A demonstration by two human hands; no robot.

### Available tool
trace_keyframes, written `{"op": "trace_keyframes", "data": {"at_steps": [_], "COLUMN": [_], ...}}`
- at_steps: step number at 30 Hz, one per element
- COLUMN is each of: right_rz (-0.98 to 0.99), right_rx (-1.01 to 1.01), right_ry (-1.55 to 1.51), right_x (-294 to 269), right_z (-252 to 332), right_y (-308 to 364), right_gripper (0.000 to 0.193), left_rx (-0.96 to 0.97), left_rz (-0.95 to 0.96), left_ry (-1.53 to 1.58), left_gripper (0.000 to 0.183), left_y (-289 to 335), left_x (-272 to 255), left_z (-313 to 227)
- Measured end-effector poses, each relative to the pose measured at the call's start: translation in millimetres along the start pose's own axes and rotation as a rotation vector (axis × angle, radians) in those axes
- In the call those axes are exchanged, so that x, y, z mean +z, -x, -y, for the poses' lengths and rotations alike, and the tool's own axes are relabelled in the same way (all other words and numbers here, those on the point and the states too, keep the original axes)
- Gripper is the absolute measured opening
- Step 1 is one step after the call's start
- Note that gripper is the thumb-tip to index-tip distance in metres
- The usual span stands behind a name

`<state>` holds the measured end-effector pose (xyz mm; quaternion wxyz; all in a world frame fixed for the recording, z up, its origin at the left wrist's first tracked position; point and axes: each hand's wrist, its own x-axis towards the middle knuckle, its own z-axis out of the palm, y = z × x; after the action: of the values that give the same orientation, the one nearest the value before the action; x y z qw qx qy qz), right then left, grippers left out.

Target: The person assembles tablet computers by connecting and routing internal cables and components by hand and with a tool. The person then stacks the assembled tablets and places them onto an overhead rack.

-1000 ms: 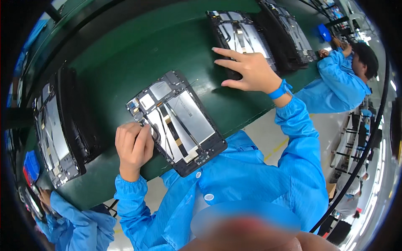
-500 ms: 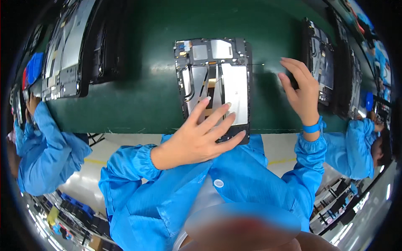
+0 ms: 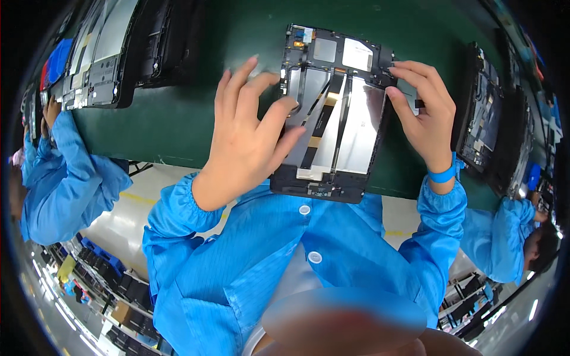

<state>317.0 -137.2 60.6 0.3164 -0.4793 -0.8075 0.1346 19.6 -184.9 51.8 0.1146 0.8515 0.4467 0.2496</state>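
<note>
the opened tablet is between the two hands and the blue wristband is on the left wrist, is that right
Not quite: the head view shows the blue wristband on the wrist of the right hand, not the left hand. The opened tablet is indeed between the two hands.

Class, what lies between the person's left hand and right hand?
In the head view, an opened tablet-like device lies between the left hand and the right hand.
</note>
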Motion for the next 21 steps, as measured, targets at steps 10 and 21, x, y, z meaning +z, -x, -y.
{"op": "trace_keyframes", "data": {"at_steps": [10, 21], "right_rz": [-0.035, 0.017], "right_rx": [0.035, 0.194], "right_ry": [-0.064, -0.345], "right_x": [0.4, -5.8], "right_z": [-1.0, 20.1], "right_y": [-5.5, -10.4], "right_gripper": [0.023, 0.006], "left_rx": [-0.086, -0.191], "left_rz": [0.010, -0.137], "left_ry": [-0.115, 0.189], "left_gripper": [0.026, 0.019], "left_y": [-0.5, 16.5], "left_x": [16.3, 11.0], "left_z": [-13.9, -0.4]}}
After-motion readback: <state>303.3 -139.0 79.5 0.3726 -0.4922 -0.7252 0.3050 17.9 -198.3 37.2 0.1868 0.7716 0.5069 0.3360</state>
